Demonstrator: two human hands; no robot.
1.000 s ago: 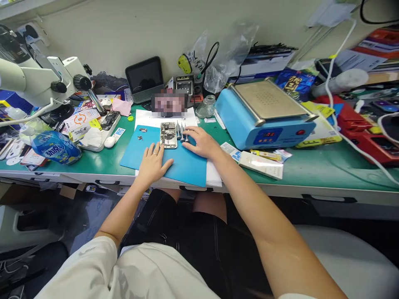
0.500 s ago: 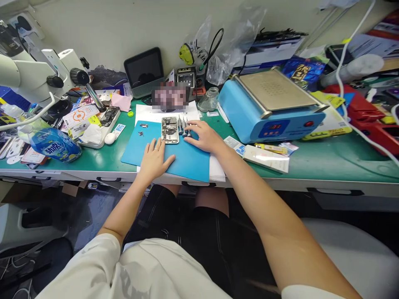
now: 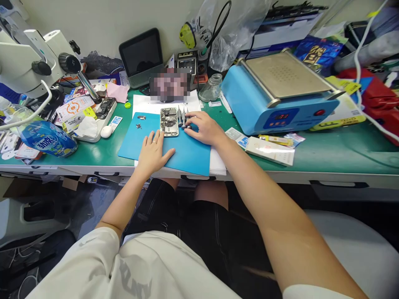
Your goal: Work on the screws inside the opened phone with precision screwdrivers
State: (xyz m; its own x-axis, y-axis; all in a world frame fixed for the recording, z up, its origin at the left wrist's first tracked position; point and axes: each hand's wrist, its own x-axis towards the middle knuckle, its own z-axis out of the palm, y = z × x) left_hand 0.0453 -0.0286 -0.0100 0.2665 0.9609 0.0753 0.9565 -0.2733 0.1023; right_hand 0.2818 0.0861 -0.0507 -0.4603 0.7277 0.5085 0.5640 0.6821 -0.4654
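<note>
An opened phone [image 3: 169, 122] with its inner parts exposed lies on a blue mat [image 3: 190, 155]. My left hand [image 3: 152, 153] rests flat on the mat, fingers spread, its fingertips at the phone's lower left edge. Just right of the phone, slim screwdrivers [image 3: 180, 116] lie side by side. My right hand [image 3: 204, 128] is over their near ends, with thumb and fingers curled around one screwdriver; its grip is partly hidden. Small loose phone parts [image 3: 139, 126] sit on the mat at the upper left.
A blue heating-plate machine [image 3: 277, 95] stands to the right, with a white box [image 3: 270, 150] before it. To the left are a microscope [image 3: 37, 62], a blue bottle [image 3: 46, 139] and another phone [image 3: 106, 108]. A glass jar [image 3: 212, 88] stands behind the mat.
The camera view has shifted slightly, so the bench sits higher in the picture. Both hands keep nearly the same places by the phone and the screwdrivers.
</note>
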